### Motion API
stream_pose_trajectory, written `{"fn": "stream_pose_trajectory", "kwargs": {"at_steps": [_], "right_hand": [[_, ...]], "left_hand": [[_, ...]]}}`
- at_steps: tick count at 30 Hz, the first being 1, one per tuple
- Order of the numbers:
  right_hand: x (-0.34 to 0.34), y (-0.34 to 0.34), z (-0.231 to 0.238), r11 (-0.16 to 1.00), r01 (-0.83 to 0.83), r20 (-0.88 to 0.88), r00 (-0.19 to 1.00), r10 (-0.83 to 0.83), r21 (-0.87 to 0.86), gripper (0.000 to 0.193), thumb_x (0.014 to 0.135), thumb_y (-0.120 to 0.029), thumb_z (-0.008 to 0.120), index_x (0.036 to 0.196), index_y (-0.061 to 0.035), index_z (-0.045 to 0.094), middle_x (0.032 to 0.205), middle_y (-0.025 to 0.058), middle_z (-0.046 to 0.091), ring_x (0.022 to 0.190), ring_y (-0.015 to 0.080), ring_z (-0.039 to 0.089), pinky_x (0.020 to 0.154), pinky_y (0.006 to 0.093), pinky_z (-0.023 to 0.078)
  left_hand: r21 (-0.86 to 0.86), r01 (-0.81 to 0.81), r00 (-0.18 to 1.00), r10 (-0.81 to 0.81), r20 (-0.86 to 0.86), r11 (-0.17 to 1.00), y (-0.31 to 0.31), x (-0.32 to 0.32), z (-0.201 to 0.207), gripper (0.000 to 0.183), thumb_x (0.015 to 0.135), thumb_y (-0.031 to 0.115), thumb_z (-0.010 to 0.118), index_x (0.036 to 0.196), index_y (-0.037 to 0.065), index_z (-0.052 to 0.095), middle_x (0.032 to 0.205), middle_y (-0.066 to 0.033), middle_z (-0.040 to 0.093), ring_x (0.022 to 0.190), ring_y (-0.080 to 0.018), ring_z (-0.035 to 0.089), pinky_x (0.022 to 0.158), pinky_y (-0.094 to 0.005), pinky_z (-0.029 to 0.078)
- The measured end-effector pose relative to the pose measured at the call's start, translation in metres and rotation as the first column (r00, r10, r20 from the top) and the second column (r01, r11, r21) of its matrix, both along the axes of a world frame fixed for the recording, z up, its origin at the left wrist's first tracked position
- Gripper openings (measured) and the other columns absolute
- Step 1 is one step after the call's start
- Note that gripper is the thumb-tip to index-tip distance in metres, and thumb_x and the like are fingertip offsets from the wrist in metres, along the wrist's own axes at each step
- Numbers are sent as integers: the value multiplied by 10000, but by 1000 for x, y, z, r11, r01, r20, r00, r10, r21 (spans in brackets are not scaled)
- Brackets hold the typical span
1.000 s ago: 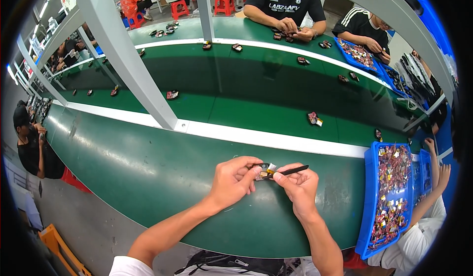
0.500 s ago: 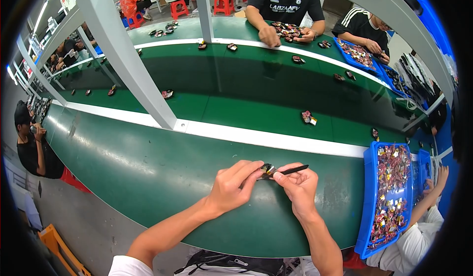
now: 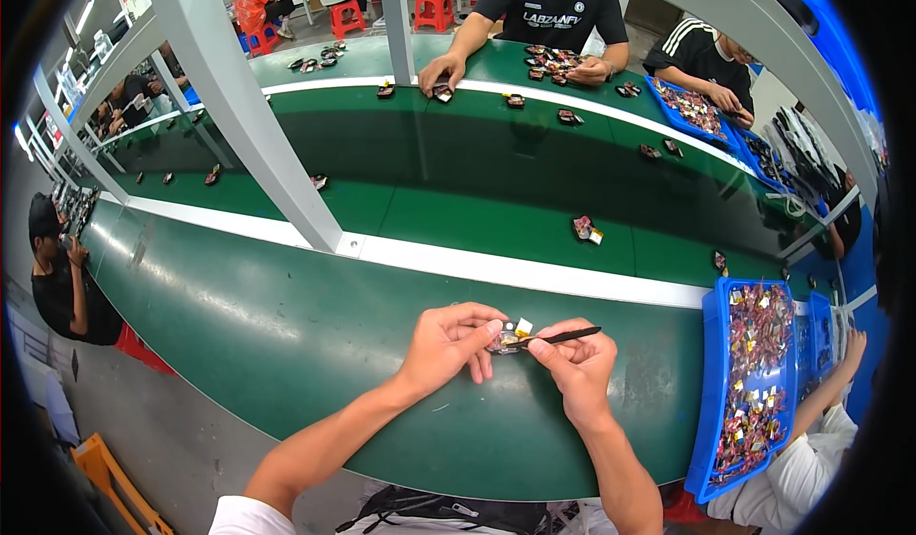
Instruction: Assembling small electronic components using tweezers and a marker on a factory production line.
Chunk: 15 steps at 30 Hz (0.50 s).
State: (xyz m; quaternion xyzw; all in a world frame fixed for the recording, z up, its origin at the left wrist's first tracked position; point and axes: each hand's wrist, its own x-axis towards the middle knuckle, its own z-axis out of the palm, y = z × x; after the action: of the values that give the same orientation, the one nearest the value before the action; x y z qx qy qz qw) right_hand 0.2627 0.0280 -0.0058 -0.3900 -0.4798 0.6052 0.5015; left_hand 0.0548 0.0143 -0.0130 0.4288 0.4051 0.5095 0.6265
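The small dark shell-shaped assembly of glossy casing and reddish wiring (image 3: pixel 503 339) is held in the air above the matte green tabletop (image 3: pixel 363 344), between the person's two hands. The left hand (image 3: pixel 450 342) pinches its left end between thumb and fingertips, the lower fingers hanging loose; the right hand (image 3: pixel 582 358) grips a slim black stick-like tool (image 3: pixel 579 333) between thumb and fingers, its inner end at the assembly's right edge, though whether they touch is too small to tell. A small white tab with a yellow edge (image 3: pixel 524 327) stands up from the assembly. The piece looks light, with a stiff, perhaps slippery casing, while the wiring and tab seem soft and fragile, so the casing's rim is likely the safest hold, with little squeeze. To the right, a long blue plastic tray (image 3: pixel 712 392) holds loose heaps of reddish, wire-like parts with white and yellow bits (image 3: pixel 760 330), its floor showing through between them. Across the green conveyor belt (image 3: pixel 477 220), another blue plastic tray (image 3: pixel 657 97) is filled with similar reddish and pale pieces.
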Motion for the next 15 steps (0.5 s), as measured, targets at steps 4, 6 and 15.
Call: {"fn": "stream_pose_trajectory", "kwargs": {"at_steps": [4, 6, 15], "right_hand": [[-2, -4, -2, 968, 62, 130, 987, -96, 245, 107, 830, 59, 787, 909, 23, 722, 810, 43, 712, 541, -10, 450, 483, 172, 314], [-3, -6, -2, 951, 73, 166, 978, -128, 299, 100, 823, 52, 796, 890, 17, 731, 787, 33, 711, 522, -10, 440, 469, 174, 306], [-7, -6, -3, 857, 62, 255, 941, -221, 512, 119, 786, 17, 830, 866, -32, 757, 832, 60, 774, 456, 1, 438, 427, 190, 302]], "left_hand": [[0, 13, 1000, -13, 10, 1000, 0, 0, 1, 258, 1016, 97, 596, 1163, -109, 640, 905, -160, 699, 589, -189, 689, 461, -261, 553], [-6, 13, 1000, -13, 7, 1000, 0, 0, 0, 259, 1017, 99, 594, 1165, -109, 640, 919, -165, 699, 593, -190, 689, 462, -261, 555], [42, -7, 1000, 7, 2, 999, 0, 2, -1, 247, 1016, 74, 585, 1171, -112, 636, 916, -167, 698, 606, -180, 691, 470, -257, 565]]}}
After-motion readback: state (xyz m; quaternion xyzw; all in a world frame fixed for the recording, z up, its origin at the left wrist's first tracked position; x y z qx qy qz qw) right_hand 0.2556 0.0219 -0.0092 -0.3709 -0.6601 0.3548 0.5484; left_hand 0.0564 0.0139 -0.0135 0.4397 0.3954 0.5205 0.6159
